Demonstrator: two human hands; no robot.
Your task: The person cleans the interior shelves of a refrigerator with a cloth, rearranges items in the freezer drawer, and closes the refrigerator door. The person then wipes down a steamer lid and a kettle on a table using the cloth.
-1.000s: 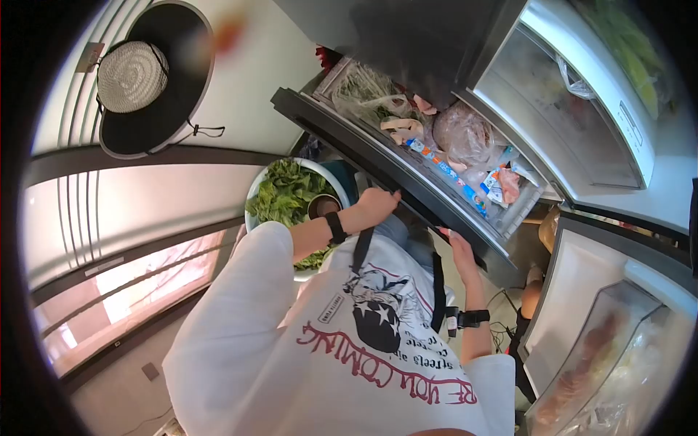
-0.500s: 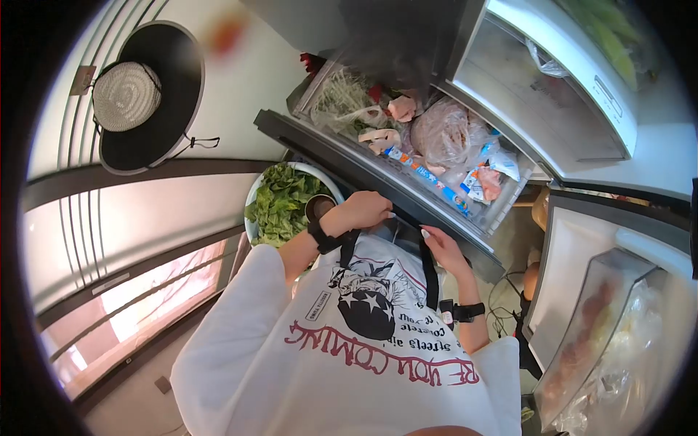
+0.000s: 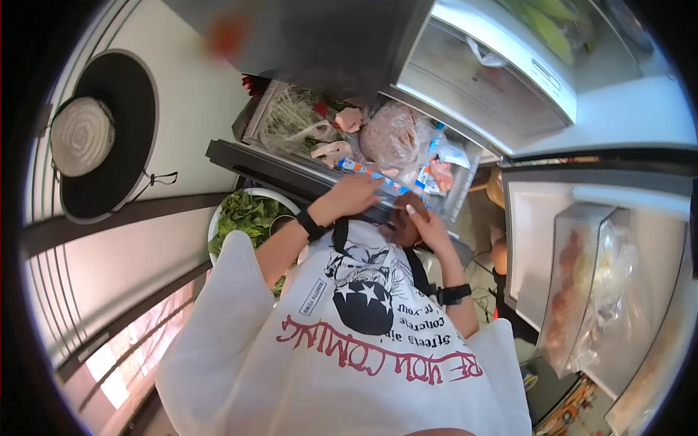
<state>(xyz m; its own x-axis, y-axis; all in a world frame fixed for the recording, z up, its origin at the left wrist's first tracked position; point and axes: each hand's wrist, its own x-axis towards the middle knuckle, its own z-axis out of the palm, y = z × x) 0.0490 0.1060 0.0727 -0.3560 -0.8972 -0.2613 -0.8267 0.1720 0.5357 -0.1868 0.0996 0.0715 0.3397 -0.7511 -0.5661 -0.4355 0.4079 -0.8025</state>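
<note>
Action along the front edge of the dark-fronted plastic drawer [image 3: 266, 170]!
Left hand [image 3: 349, 196] now overlaps it; right hand [image 3: 435, 232] is at a blurred brown shape [image 3: 405, 227], seemingly the new focus; grips unreadable.

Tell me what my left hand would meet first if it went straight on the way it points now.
Likely the long blue packet lying in the open drawer, just beyond the left hand. Depth is unclear, so the hand might pass above it.

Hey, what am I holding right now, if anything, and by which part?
That can't be told: your right hand overlaps a blurred brown shape, your left hand is by the drawer, and no grip shows clearly.
</note>
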